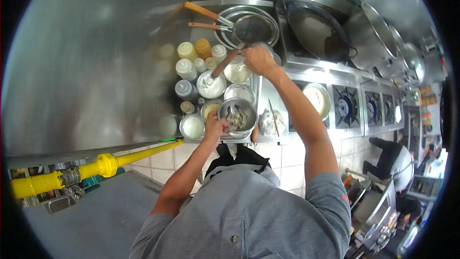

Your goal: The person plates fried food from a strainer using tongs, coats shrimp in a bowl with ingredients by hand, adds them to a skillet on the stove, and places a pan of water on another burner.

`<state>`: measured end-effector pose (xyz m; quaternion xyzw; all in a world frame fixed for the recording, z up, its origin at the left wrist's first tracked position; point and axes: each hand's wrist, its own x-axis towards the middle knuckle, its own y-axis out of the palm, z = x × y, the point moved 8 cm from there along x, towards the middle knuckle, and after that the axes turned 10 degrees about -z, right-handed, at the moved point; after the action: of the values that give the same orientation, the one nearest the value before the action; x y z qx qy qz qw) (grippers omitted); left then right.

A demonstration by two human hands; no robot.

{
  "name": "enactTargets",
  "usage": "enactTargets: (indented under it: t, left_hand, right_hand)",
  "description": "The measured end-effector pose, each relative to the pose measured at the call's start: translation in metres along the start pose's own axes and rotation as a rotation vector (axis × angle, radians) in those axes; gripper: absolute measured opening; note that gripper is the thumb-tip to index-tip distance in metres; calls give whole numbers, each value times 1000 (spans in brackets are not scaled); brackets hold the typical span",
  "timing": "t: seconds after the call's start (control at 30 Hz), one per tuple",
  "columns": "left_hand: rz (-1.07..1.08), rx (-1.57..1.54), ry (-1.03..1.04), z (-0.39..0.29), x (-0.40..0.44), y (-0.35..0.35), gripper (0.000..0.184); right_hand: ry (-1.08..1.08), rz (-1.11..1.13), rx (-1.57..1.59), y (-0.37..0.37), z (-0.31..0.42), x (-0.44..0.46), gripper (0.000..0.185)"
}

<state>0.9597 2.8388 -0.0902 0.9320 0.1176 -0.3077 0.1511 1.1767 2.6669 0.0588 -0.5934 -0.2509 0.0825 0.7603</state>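
My left hand grips the near left rim of a metal bowl that holds pale, greyish pieces of food and a spoon-like utensil. My right hand is farther forward, its fingers closed over something at the edge of a container of pale powder or liquid; what it holds I cannot make out. Just left of it a brown handle slants down into a bowl of white powder. Between the hands lies another round container with white contents.
Squeeze bottles stand left of the bowls. Strainers rest on round trays at the back. A wok and burners are to the right. A yellow pipe runs at the left. Another person is at far right.
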Motion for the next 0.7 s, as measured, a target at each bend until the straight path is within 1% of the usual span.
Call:
enactTargets:
  t: [0.03, 0.07, 0.1, 0.13, 0.17, 0.2, 0.23, 0.27, 0.3, 0.4, 0.5, 0.57, 0.6, 0.63, 0.7]
  left_hand:
    - [32, 18, 0, 0, 4, 12, 53]
    - [27, 56, -9, 9, 19, 19, 55]
    - [18, 20, -24, 10, 22, 32, 56]
    - [35, 13, -22, 11, 28, 46, 56]
    - [47, 6, -29, 17, 31, 59, 56]
    - [92, 20, -52, 14, 23, 79, 56]
    - [132, 31, -66, 7, 16, 98, 55]
    - [208, 24, -77, 9, 16, 118, 55]
    - [224, 26, -78, 12, 14, 133, 55]
    - [280, -63, -74, 23, 3, 184, 54]
    - [291, -63, -69, 44, 0, 217, 55]
    - [260, -41, -101, 61, -1, 227, 54]
    - [261, -23, -93, 68, -1, 228, 53]
    - [259, -2, -89, 77, 0, 228, 52]
    - [231, 34, -85, 88, -3, 223, 50]
  right_hand:
    - [24, 4, -15, -20, 2, -9, 16]
    - [-21, -24, 10, -43, 9, -18, 18]
    - [-57, -48, 32, -68, 13, -29, 22]
    - [-12, -37, 9, -93, 11, -40, 22]
    - [-20, -32, 62, -118, 16, -51, 21]
    - [-37, -37, 115, -140, 18, -61, 21]
    - [-10, -34, 101, -159, 12, -72, 21]
    - [-2, 26, 99, -170, 8, -81, 21]
    - [-2, 83, 97, -176, 4, -89, 21]
    - [0, 78, 113, -209, -15, -122, 24]
    - [3, 73, 100, -232, -43, -158, 24]
    - [106, 89, 114, -245, -71, -181, 23]
    - [151, 95, 144, -239, -93, -193, 21]
    - [154, 98, 154, -235, -108, -204, 21]
    - [189, 17, 184, -227, -136, -223, 20]
